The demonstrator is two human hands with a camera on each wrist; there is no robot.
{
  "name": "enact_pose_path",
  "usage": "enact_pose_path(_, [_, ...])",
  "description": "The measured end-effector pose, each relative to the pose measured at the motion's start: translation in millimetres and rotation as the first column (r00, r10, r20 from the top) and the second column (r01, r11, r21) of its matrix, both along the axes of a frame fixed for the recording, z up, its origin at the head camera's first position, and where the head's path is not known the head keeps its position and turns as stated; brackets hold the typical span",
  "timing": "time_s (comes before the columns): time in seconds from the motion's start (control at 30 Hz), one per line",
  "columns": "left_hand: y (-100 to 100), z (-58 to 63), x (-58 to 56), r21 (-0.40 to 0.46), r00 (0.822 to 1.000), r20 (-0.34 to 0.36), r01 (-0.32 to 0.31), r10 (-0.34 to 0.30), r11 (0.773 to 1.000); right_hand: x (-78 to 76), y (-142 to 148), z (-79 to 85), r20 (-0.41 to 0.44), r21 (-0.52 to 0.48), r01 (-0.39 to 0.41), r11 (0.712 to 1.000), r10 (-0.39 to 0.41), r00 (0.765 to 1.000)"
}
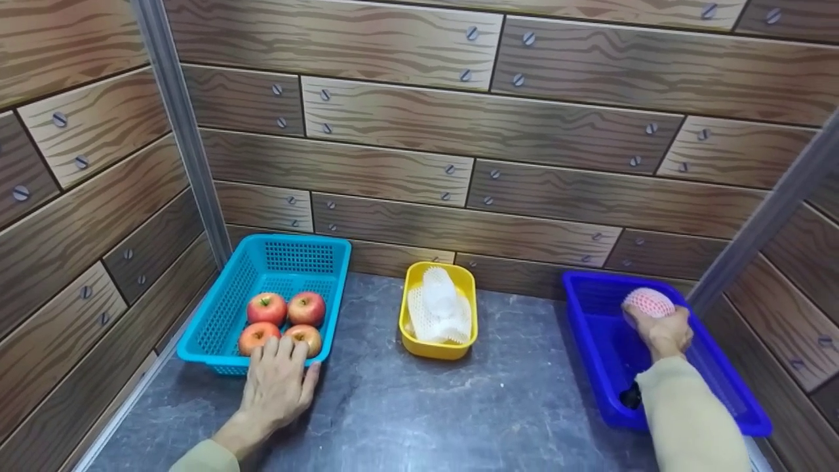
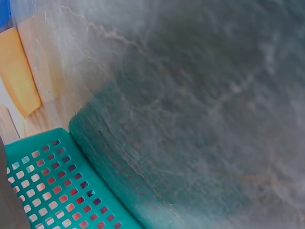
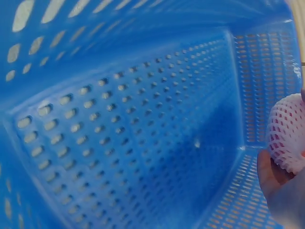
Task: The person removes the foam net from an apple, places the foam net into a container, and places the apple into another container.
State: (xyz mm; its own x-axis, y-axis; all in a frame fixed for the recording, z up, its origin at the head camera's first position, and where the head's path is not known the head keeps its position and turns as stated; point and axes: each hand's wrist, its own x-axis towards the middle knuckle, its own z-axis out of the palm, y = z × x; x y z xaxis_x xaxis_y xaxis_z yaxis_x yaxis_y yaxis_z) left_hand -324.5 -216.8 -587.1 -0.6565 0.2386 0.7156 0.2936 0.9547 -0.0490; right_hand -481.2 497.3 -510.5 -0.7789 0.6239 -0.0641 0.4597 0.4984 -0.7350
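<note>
My right hand (image 1: 663, 331) grips an apple in a white foam net (image 1: 647, 303) inside the dark blue basket (image 1: 593, 347). In the right wrist view the netted apple (image 3: 288, 133) is at the right edge, above the basket's perforated floor (image 3: 119, 129). My left hand (image 1: 278, 387) rests at the near rim of the teal basket (image 1: 216, 314), fingers extended by the front apples. Several bare red apples (image 1: 267, 308) sit together in that basket. The left wrist view shows the basket's perforated side (image 2: 57, 186), with only a blurred sliver of hand at the left edge.
A small yellow tub (image 1: 438, 351) holding white foam nets (image 1: 440, 301) stands between the two baskets on the grey marbled table (image 1: 406, 413). Wood-patterned walls (image 1: 393, 164) enclose the back and both sides.
</note>
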Motion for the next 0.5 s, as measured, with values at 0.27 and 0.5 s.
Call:
enact_pose_path(0.27, [0,0.4,0.7,0.01,1.0,0.002,0.011,-0.011,1.0,17.2,-6,24.5,-0.08,0.004,-0.024,1.0,0.024,0.996])
enact_pose_path(0.5, [3,-0.1,2.9,0.017,0.999,-0.024,0.025,-0.024,1.0,35.8,-16,39.2,-0.178,0.024,-0.034,0.999,0.037,0.983])
